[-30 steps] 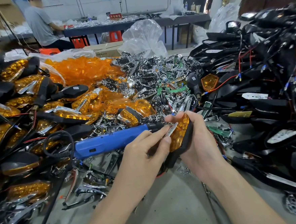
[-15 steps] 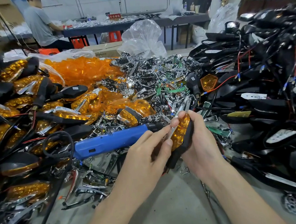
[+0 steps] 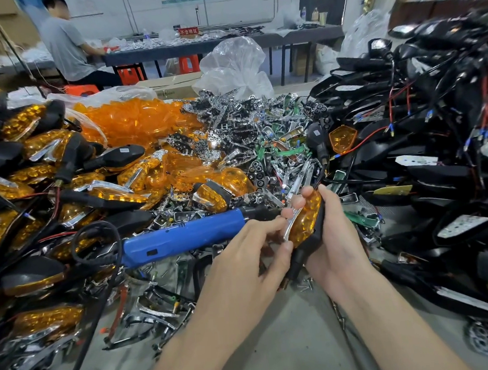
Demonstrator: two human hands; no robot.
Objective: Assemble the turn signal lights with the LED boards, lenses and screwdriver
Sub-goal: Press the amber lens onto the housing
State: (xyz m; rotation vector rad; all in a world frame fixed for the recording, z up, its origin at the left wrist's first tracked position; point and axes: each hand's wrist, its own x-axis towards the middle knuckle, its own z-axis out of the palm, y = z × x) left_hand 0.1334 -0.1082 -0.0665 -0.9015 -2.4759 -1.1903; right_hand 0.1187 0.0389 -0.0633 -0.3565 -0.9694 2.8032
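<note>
The right hand (image 3: pixel 336 236) has its grip closed around a small turn signal light with an orange bumpy lens and a black plastic shell (image 3: pixel 306 223) — it sits just past the middle of the view, tilted, with the lens facing left. The left hand (image 3: pixel 250 256) has a narrow grip, its fingertips (image 3: pixel 282 219) pinching the shiny silver trim strip (image 3: pixel 290 225) on the lens edge.

At 9 o'clock from the hands a blue electric screwdriver with a black cord (image 3: pixel 183 236) lies on the grey counter (image 3: pixel 277 350), its black tip pointing at the light. Nobody holds it.

Finished orange and black lights (image 3: pixel 49 181) pile up at 9 to 10 o'clock. Loose clear orange lenses (image 3: pixel 134 123) heap at 11 o'clock. Shiny chrome bits and green boards (image 3: pixel 248 138) lie at 12 o'clock — black shells with red wires (image 3: pixel 435 131) fill 2 to 3 o'clock.
</note>
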